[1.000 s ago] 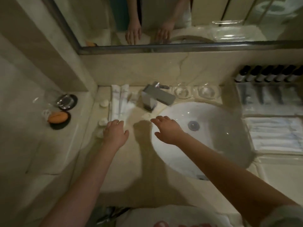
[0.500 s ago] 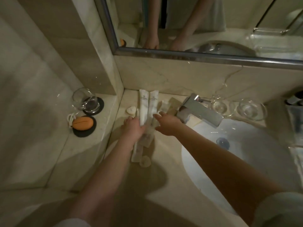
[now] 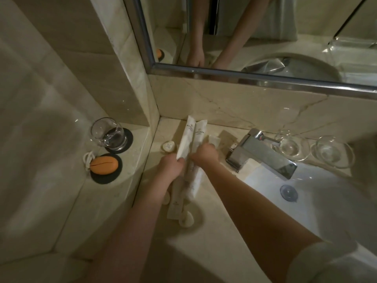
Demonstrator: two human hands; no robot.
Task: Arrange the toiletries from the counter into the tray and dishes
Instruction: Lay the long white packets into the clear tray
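Toiletry packets (image 3: 189, 180), long white sachets, lie bunched at the centre of the frame on the marble counter (image 3: 214, 242), with their long axes running from lower centre up toward the mirror wall. The left hand (image 3: 171, 167) pinches the near end of the left printed packet (image 3: 185, 137). The right hand (image 3: 204, 155) is just beside it, fingers bent down over the neighbouring packet (image 3: 199, 132); whether it grips cannot be told. Two glass dishes (image 3: 290, 147) stand at right past the faucet (image 3: 263, 155). The right hand is therefore nearer them, and a carry would likely go rightward, across the packets' length.
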